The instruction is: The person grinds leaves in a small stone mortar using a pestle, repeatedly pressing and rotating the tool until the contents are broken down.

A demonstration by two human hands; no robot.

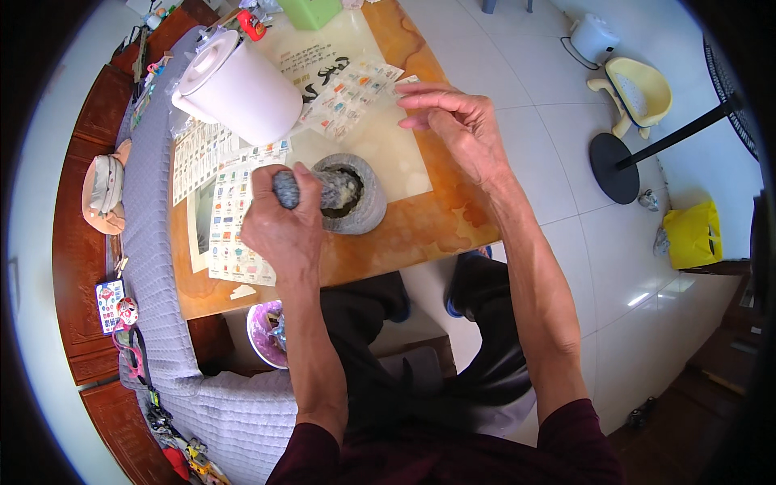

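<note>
My left hand (282, 224) grips a grey stone pestle (332, 189), tilted with its far end inside a grey stone mortar (371, 212). Pale crushed bits cling to the pestle's lower part, and dark wet matter lines the mortar's inside wall. What lies at the bottom is hidden. My right hand (454, 118) is raised above the table's right edge, fingers stretched to the left and slightly apart. Nothing shows in it. The mortar stands on the orange-brown marbled table (388, 245), close to the front edge.
Behind the mortar stands a white lidded pitcher (254, 97). Printed picture sheets (227, 242) lie under and beside my left hand. A green container (310, 12) sits at the back. Below the table is a purple-lined bin (262, 330); a black fan base (613, 168) stands to the right.
</note>
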